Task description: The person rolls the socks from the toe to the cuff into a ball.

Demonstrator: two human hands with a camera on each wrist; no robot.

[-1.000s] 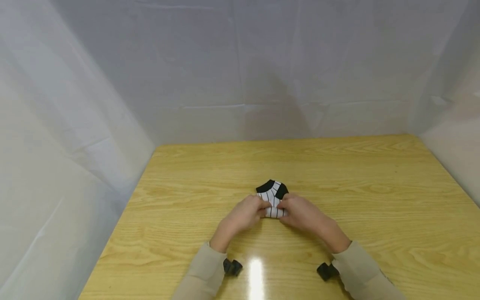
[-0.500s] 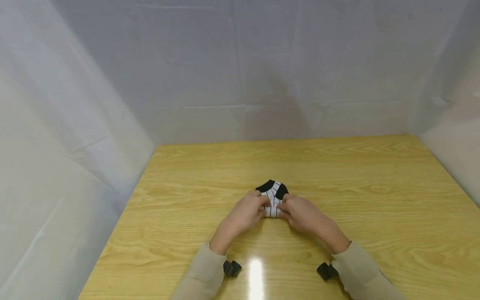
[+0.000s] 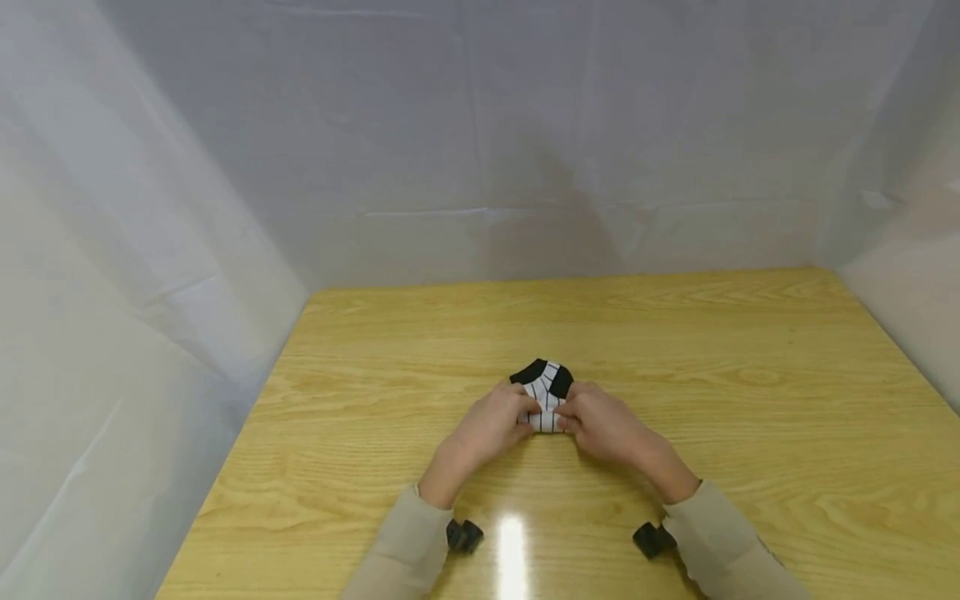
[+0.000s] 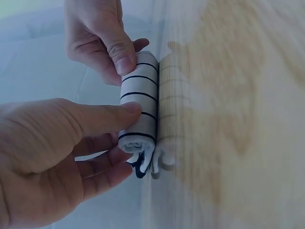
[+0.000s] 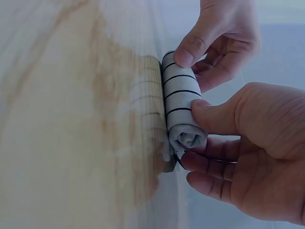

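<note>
**Two hands on one rolled striped sock, table centre**

I count one sock point(image 3: 546, 393), two hands, one wooden table point(image 3: 750, 400) and two small black camera mounts, one at each wrist point(image 3: 465, 535) point(image 3: 651, 540). The sock is white with thin dark stripes and black patches at its far end. It lies near the middle of the table, partly rolled into a tight cylinder at the end nearest me.

The left hand point(image 3: 491, 427) grips the left part of the roll: in the left wrist view its thumb point(image 4: 102, 117) lies across the top of the roll and its curled fingers sit beneath. The right hand point(image 3: 603, 425) grips the right part likewise, its thumb point(image 5: 217, 117) on top and its fingers point(image 5: 209, 162) curled under the open end of the roll.

From the head view the hands cover most of the roll; only the flat far portion with the black patches shows clearly. In both wrist views the table surface is blurred, and I can make out the unrolled portion of the sock only as a faint ribbed patch beside the roll. Both beige sleeves point(image 3: 408, 550) are cut off by the lower edge of the frame.

White sheeting point(image 3: 480, 142) walls the table on three sides.
</note>
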